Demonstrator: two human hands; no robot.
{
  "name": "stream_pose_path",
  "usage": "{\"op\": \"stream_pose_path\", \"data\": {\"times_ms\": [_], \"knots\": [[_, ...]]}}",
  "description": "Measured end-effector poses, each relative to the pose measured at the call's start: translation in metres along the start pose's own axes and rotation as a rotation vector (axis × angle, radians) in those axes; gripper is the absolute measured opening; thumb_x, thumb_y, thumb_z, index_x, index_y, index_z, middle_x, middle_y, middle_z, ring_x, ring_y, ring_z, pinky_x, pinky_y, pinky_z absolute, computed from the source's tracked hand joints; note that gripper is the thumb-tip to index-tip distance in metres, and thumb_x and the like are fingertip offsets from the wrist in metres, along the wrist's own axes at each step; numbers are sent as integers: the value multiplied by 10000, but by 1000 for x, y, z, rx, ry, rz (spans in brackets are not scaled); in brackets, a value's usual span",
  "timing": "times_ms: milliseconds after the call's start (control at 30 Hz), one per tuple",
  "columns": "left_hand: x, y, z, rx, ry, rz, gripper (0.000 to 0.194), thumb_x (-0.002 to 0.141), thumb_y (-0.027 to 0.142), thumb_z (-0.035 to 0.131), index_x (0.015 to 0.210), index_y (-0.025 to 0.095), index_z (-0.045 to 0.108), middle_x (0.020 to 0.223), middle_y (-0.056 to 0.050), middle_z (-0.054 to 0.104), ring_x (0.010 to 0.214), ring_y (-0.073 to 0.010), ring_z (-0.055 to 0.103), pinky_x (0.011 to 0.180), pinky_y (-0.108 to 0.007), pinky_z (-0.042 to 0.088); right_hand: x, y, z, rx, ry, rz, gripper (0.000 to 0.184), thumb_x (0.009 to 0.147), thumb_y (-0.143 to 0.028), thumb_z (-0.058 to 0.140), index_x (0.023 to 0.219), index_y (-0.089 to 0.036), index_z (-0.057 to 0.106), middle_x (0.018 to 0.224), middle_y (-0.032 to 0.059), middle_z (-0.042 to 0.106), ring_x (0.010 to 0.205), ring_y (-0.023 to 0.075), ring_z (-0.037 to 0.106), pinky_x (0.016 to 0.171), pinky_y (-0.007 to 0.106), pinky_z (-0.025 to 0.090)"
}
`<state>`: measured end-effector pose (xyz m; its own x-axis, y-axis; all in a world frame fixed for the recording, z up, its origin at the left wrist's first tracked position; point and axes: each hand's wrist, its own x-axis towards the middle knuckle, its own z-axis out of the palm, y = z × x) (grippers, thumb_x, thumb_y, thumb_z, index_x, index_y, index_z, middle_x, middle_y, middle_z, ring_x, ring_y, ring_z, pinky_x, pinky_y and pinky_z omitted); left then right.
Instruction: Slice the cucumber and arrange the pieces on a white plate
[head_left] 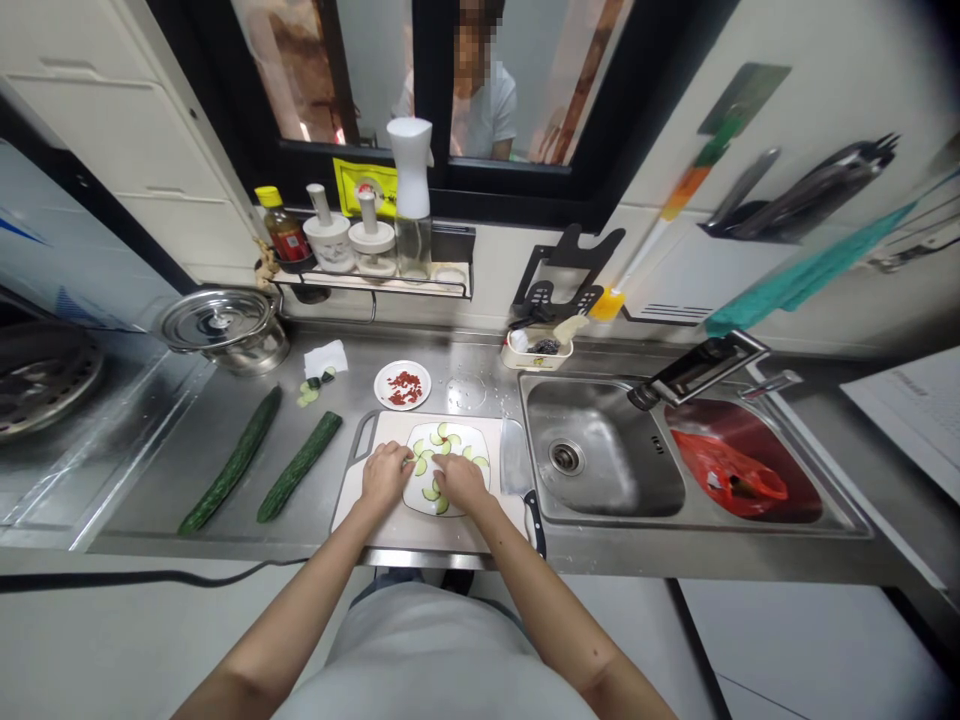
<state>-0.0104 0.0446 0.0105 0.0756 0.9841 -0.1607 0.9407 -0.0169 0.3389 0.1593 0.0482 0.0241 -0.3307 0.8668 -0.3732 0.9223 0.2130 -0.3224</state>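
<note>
A white square plate [451,503] lies on a pale cutting board [352,515], with several thin cucumber slices [442,435] set out on it in curved groups. At the plate's left edge, my left hand [386,477] is closed, its fingertips pinched at a cucumber slice. My right hand [460,484] reaches over the plate's middle with curled fingers; whatever its fingertips hold is too small to make out. On the board's right side rests a kitchen knife [516,455] with a black handle. Just behind the board stands a small white plate [381,388] of chopped red pieces.
Two whole cucumbers [234,462] lie on the steel counter at left, near a lidded pot [225,325]. Cucumber scraps [309,392] sit by a white tissue [326,358]. To the right are a sink [622,490] and a red plastic bag [727,475]. Bottles line a rack [375,280].
</note>
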Motion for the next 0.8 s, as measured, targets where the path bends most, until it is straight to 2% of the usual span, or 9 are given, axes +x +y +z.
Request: {"op": "stream_pose_path", "data": {"times_ms": [433,567,800], "knots": [[3,-4,7,-43,24,-5,187,875,292,526,942,230,690,987,-51,649,989,-205,545,865,-289,391,-2,0,-1,2,-2,11,398,906,-285,412,1275,-227,547,1139,95,654,1027,209,591,818,298,397],[8,-9,12,-165,107,-39,186,861,328,540,929,232,685,973,-40,652,979,-200,558,860,-287,410,-7,1,-3,65,38,17,426,910,-290,410,1309,-211,534,1230,91,623,1097,204,566,869,289,391],[42,-21,5,-354,306,-245,232,857,304,505,987,209,673,987,-55,666,973,-201,585,886,-301,426,-22,10,-1,178,114,69,417,922,-283,398,1290,-184,567,1244,82,626,1098,195,570,907,276,391]]}}
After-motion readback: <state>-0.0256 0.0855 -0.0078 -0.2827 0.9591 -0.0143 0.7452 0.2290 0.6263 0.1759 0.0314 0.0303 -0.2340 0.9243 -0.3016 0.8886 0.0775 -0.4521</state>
